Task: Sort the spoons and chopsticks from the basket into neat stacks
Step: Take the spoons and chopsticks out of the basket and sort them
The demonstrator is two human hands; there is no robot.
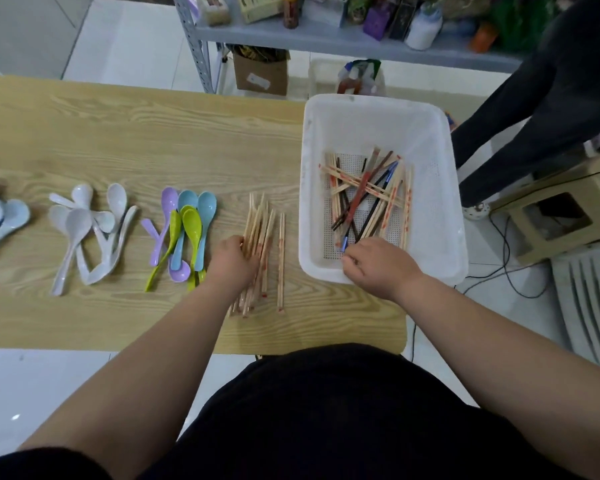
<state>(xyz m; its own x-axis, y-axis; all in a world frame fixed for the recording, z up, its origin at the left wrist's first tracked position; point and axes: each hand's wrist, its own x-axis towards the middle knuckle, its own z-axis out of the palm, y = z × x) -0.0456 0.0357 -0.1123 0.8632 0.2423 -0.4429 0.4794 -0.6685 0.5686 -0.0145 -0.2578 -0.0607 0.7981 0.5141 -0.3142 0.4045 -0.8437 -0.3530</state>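
- White basket, right end of the wood-grain surface: mixed chopsticks inside, pale, dark, red, blue
- Right hand in basket, fingers pinching a blue chopstick end
- Left hand resting on bamboo chopstick stack, fingers together
- Coloured spoons, white spoons further left

A light wood-grain table stands on glossy white floor tiles. Beyond it, a grey metal shelf holds assorted bottles and boxes.
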